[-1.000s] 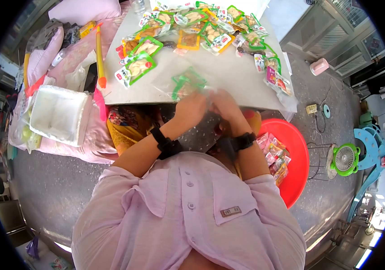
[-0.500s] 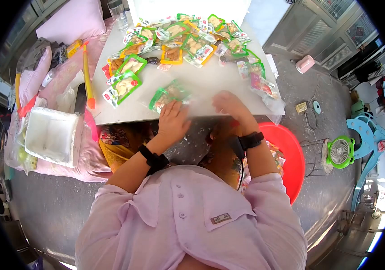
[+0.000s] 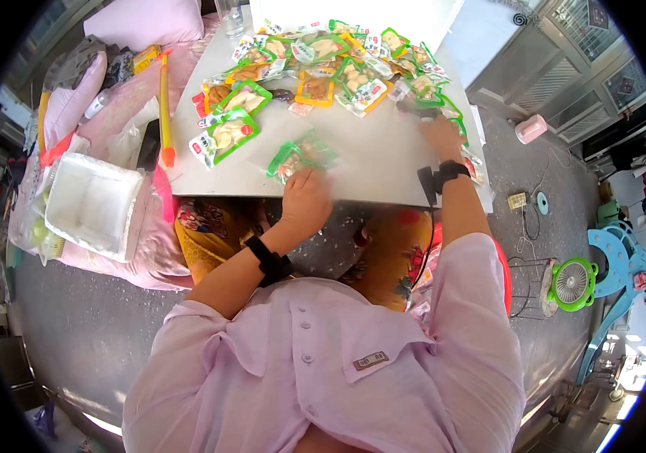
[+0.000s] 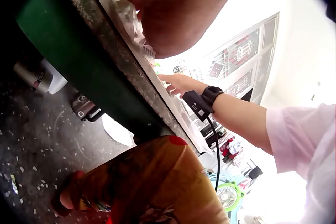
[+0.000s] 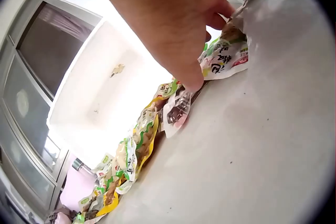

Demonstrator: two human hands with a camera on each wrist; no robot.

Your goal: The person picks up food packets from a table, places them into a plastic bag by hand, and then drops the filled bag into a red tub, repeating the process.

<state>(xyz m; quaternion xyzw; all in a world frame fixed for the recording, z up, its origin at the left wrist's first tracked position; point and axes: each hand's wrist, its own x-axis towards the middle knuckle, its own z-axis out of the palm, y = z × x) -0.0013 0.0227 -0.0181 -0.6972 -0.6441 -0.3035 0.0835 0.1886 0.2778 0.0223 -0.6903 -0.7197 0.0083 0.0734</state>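
On the table (image 3: 383, 170), near its front edge, lies a clear plastic bag with green-edged snack packets (image 3: 300, 155) in it. My left hand (image 3: 306, 202) rests at the bag's near edge, its fingertips on the plastic. In the left wrist view this hand fills the top and hides most of the bag. My right hand (image 3: 442, 138) reaches over packets at the table's right side. In the right wrist view its thumb lies beside a small clear packet with dark contents (image 5: 177, 112), and its fingers spread over a white printed packet (image 5: 226, 61).
Many green- and orange-edged snack packets (image 3: 315, 88) cover the far half of the table, before a white foam box (image 3: 353, 13). A red basin (image 3: 502, 279) stands on the floor at the right. To the left, another white foam box (image 3: 95, 208) sits on a pink-covered bed.
Both hands were together over the bag a second ago. They parted, and my right hand swung right and forward to the packets. The left stayed at the bag.
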